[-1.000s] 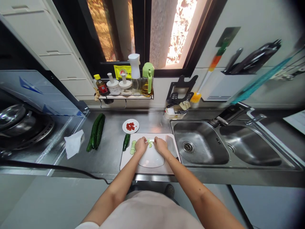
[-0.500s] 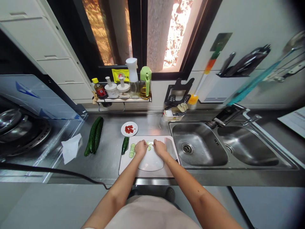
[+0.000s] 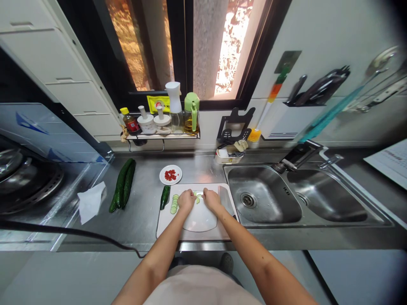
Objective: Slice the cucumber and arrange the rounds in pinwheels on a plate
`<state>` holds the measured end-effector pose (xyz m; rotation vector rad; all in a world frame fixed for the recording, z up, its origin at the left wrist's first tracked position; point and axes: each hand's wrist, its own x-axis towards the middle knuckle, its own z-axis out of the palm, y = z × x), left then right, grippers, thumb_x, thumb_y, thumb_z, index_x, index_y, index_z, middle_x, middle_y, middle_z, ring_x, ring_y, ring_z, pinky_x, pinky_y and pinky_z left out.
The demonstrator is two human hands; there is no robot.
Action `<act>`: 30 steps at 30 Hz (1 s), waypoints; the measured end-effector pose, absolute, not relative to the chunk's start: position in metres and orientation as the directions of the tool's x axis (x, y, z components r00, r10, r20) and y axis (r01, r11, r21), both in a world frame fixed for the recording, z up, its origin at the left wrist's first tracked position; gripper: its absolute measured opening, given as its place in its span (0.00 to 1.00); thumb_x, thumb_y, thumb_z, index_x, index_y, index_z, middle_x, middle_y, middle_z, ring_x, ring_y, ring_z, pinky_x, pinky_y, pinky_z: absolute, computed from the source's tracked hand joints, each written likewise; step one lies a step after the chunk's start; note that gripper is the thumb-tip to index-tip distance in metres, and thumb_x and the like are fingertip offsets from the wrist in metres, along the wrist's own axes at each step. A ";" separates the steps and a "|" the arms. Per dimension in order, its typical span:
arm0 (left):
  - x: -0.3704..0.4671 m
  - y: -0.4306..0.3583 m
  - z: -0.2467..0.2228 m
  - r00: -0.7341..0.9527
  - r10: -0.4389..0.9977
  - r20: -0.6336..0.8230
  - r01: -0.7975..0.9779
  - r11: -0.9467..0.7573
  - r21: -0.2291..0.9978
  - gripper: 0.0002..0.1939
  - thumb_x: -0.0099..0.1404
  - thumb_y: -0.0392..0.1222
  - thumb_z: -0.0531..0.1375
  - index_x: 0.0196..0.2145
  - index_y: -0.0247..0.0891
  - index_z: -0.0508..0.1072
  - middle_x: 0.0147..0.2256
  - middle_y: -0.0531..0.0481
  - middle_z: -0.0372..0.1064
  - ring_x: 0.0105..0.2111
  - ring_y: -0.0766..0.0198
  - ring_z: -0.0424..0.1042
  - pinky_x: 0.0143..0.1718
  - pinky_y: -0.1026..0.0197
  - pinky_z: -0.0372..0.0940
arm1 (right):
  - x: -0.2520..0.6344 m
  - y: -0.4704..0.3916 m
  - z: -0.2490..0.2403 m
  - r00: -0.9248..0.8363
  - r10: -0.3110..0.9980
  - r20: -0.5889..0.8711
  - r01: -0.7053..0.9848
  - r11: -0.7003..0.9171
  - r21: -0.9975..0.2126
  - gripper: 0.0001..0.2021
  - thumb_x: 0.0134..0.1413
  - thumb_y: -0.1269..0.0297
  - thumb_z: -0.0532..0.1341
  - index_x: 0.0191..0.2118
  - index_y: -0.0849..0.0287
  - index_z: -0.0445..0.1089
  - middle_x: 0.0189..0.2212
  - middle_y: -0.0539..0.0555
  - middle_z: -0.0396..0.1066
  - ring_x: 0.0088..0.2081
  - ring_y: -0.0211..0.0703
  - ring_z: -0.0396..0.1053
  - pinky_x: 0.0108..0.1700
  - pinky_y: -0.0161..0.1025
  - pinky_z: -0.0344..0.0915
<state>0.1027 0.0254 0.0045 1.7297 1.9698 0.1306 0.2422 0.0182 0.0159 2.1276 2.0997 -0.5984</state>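
Observation:
My left hand [image 3: 187, 201] is closed in a pinch at the upper left of a white plate [image 3: 199, 220], with a pale green cucumber slice at its fingertips. Opposite it, my right hand [image 3: 211, 200] has its fingers drawn together over the plate's upper right; what they hold is too small to make out. A few cucumber slices [image 3: 197, 200] lie on the plate between the hands. The plate rests on a white cutting board [image 3: 165, 224]. Left of my left hand is an overlapping row of cucumber slices [image 3: 174, 204], beside a cut cucumber piece [image 3: 165, 197]. A knife [image 3: 225, 198] lies along the board's right side.
A small plate [image 3: 162, 175] of chopped red pieces stands behind the board. Two whole cucumbers [image 3: 123, 186] and a white paper [image 3: 91, 201] lie to the left. On the right is a double sink [image 3: 265, 216]. A condiment shelf [image 3: 163, 136] hangs below the window.
The camera view has shifted slightly, so everything appears a little lower and further left. Both hands stay at the plate's upper edge, with only small finger movements.

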 end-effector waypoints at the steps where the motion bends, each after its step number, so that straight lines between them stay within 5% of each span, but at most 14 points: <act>1: 0.103 0.025 0.005 -0.058 0.949 -0.311 0.900 0.185 0.395 0.07 0.60 0.47 0.59 0.34 0.42 0.71 0.39 0.48 0.74 0.41 0.58 0.72 0.36 0.62 0.59 | 0.242 0.018 0.016 -0.023 0.941 -0.339 0.978 -0.050 -0.205 0.12 0.62 0.62 0.51 0.47 0.59 0.64 0.41 0.61 0.72 0.44 0.46 0.70 0.39 0.36 0.57; 30: 0.108 0.017 0.007 0.032 0.969 -0.246 0.934 0.058 0.353 0.08 0.64 0.40 0.54 0.38 0.40 0.72 0.39 0.45 0.73 0.40 0.59 0.71 0.38 0.61 0.60 | 0.226 -0.010 0.029 -0.055 0.957 -0.286 0.956 -0.032 -0.291 0.13 0.63 0.60 0.48 0.45 0.56 0.66 0.41 0.57 0.73 0.44 0.44 0.69 0.38 0.34 0.55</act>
